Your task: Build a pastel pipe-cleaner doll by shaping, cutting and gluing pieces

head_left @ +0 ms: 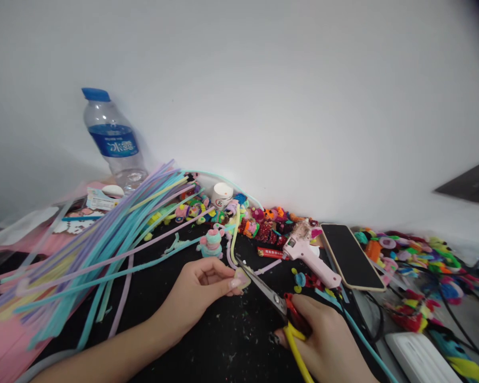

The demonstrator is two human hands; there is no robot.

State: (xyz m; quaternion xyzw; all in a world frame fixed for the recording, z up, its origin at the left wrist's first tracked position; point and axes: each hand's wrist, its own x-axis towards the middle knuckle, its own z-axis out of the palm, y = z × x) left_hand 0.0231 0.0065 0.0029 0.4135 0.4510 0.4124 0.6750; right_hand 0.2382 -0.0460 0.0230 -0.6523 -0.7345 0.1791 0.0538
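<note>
My left hand pinches the end of a pale yellow pipe cleaner that curves up toward the wall. My right hand grips scissors with red and yellow handles; the blade tips sit right at the pinched end of the pipe cleaner. Both hands hover over a black table mat speckled with small fuzzy scraps. A small pink and teal plush figure stands just beyond my left hand.
A big fan of pastel pipe cleaners lies left. A water bottle stands by the wall. A pink glue gun, a phone and heaps of colourful craft pieces lie to the right.
</note>
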